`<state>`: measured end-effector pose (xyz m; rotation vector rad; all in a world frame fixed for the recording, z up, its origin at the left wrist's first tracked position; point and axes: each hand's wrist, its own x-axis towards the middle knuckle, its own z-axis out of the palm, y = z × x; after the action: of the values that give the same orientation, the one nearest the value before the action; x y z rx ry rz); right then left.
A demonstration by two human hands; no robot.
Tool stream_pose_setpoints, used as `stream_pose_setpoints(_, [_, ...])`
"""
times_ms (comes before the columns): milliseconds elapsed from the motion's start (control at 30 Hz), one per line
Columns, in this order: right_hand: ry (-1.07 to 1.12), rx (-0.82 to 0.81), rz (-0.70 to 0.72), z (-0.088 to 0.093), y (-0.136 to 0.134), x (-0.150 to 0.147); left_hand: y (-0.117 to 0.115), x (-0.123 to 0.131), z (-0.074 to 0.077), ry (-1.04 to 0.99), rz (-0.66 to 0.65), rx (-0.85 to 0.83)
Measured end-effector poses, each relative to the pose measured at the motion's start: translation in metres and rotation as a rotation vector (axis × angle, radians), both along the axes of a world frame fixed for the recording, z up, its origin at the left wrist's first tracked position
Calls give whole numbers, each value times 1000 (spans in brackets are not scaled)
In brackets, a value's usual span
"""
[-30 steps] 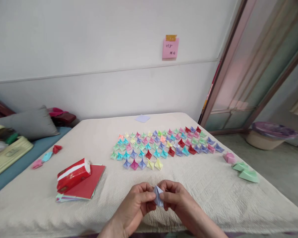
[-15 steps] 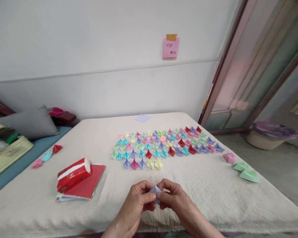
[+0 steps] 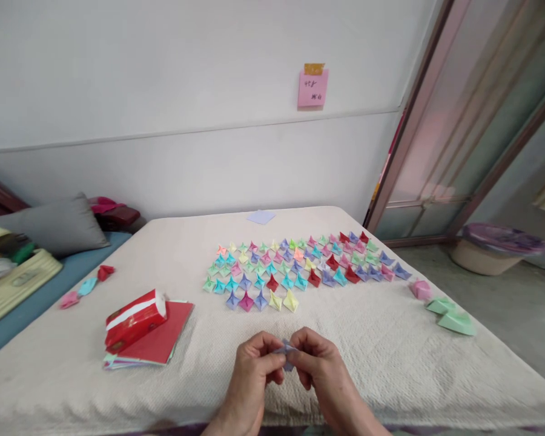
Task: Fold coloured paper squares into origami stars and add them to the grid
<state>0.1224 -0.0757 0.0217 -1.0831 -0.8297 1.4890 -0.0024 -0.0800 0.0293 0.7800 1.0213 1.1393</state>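
Where the white wall stands: clean across 12 o'clock it goes, the biggest thing on my remote feed, with my dial centred on the action near the bottom edge.
Cloth-covered surface: spreading wide beneath the play, from 6 o'clock away toward the wall.
Rows of folded pieces: what a line-up, dozens of little pointed paper shapes, ranked from 10 o'clock round to 2.
Paper stack: out at 9 o'clock, red on top, a red packet lying across it.
Left hand: in from 7 o'clock, thumb and fingers pinched tight on one side of the lilac paper.
Right hand: in from 5 o'clock, matching it, an equally narrow pinch on the other side.
Pink note: high on the wall at 12 o'clock, well apart from all this.
Lilac paper: dead centre, smallest of the lot, mostly covered by fingertips, so I can't read its folds. I'd call this step shaping, thumbs working the piece; the next move, I judge, calls for even, gentle pressure from both sides, keeping the points uncrushed.
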Motion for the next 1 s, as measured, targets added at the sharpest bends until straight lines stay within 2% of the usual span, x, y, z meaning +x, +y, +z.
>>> stream_pose_setpoints(267, [105,93,73,7,-1,7,-1,-3,4,-55,28,0])
stream_pose_setpoints(400, [121,110,55,8,-1,7,-2,-3,6,-60,31,-1])
stream_pose_setpoints(533, [148,77,27,8,-1,7,-2,-3,8,-6,21,39])
stream_pose_setpoints(767, [143,43,62,5,0,9,0,-9,8,96,-56,133])
stream_pose_setpoints(1000, [112,20,21,1,1,7,4,-5,13,186,-96,154])
